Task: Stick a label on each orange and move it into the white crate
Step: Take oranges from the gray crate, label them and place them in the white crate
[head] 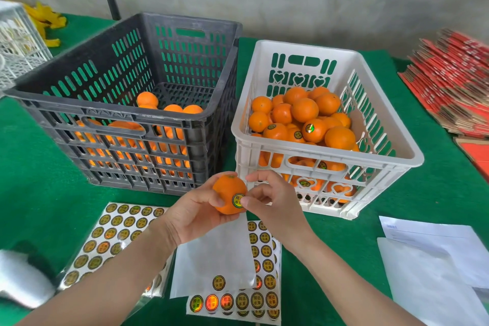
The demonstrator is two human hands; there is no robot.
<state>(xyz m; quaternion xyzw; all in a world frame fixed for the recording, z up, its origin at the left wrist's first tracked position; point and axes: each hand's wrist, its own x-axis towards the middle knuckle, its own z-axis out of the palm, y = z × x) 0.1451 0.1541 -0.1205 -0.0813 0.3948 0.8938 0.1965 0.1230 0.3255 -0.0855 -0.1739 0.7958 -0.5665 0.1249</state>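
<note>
The right hand's (270, 201) thumb tip presses the edge of the round label (238, 200), its other fingers curled in and gripping nothing. The label sits on an orange (228, 193) cupped in the left hand's (197, 216) fingers, held up just in front of the two crates. Behind, the white crate (412, 156) holds a heap of oranges, several showing labels. Beside it, the dark crate (79, 111) has oranges lying low inside. Sticker sheets (116, 233) lie below the hands.
</note>
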